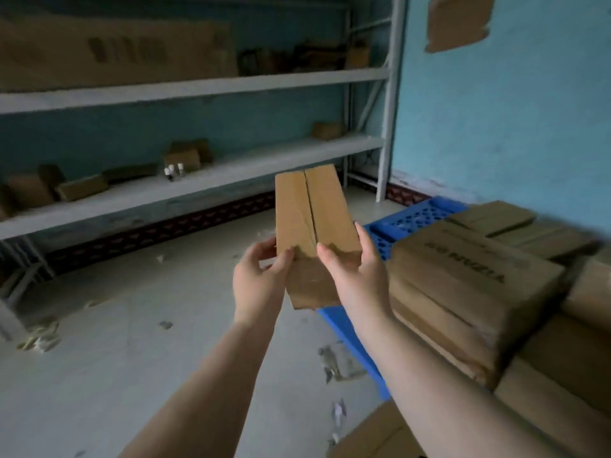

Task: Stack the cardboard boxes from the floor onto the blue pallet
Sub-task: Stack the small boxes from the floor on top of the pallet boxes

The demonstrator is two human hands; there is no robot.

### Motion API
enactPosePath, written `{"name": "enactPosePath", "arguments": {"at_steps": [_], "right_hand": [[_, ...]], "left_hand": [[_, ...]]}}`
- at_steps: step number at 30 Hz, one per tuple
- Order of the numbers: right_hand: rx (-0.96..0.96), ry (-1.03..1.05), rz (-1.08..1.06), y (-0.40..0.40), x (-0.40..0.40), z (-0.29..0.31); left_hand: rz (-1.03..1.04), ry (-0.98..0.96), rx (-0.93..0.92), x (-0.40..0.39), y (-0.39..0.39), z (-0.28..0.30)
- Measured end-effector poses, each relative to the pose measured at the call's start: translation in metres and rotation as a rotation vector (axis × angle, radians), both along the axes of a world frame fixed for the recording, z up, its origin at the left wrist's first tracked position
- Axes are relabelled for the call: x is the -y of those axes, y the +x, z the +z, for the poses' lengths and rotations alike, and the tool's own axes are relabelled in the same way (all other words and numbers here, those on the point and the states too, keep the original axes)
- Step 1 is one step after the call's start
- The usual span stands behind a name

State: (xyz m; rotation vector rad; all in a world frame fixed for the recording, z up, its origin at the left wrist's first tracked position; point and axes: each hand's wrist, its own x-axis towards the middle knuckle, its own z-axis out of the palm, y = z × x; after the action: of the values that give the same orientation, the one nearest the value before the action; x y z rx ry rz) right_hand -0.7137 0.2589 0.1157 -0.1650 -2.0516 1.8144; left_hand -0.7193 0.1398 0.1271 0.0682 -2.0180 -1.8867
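I hold a long narrow cardboard box (314,213) in the air at the centre, its seamed top facing up. My left hand (261,276) grips its near left corner and my right hand (355,272) grips its near right side. The blue pallet (420,214) lies on the floor to the right, just beyond and below the held box. Several cardboard boxes are stacked on the pallet, the nearest a large printed box (469,279). Another box (373,434) lies on the floor at the bottom edge, partly hidden by my right arm.
Grey metal shelving (198,85) with small boxes runs along the back wall. A turquoise wall (496,127) stands behind the pallet. Scraps of paper and tape (340,361) litter the grey floor on the left and centre.
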Motion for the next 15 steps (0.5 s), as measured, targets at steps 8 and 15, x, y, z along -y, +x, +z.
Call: {"name": "enactPosePath", "arguments": {"at_steps": [8,15], "right_hand": [[-0.146,-0.065,-0.512,0.059,-0.152,0.057],[-0.178,-0.08,-0.783,0.11,-0.232,0.05]], "left_hand": [[-0.476,0.09,-0.049,-0.18,0.023,0.078],[-0.675,0.117,0.008,-0.276,0.064,0.072]]}}
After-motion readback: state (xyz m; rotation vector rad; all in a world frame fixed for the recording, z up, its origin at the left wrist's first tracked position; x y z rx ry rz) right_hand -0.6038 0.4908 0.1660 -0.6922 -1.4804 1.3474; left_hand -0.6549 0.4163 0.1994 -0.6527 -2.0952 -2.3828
